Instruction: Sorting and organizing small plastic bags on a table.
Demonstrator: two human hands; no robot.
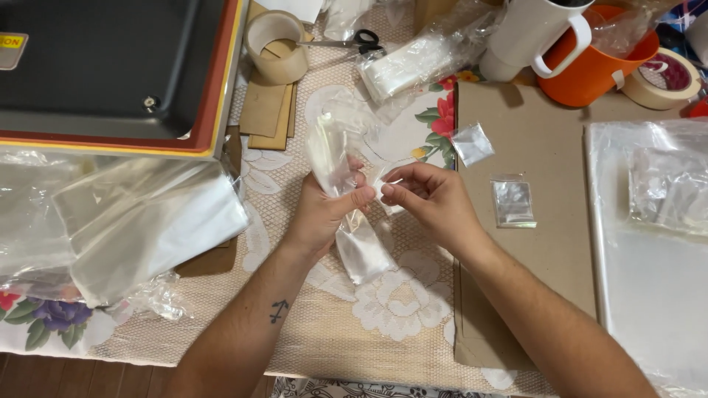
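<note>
While a clear plastic bag [346, 214] is held above the middle of the table [332, 339], the left hand [324, 214] is clamped around it; its mouth is pinched by the right hand [428, 195]; thin, limp and slippery, it seems best gripped at the edge.

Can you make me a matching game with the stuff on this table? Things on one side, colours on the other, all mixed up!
Things:
1. jug
2. mug
3. scissors
4. cardboard sheet

Colours:
A. white
B. brown
C. orange
D. black handles

Pairs: 1-C, 2-A, 3-D, 4-B
</note>
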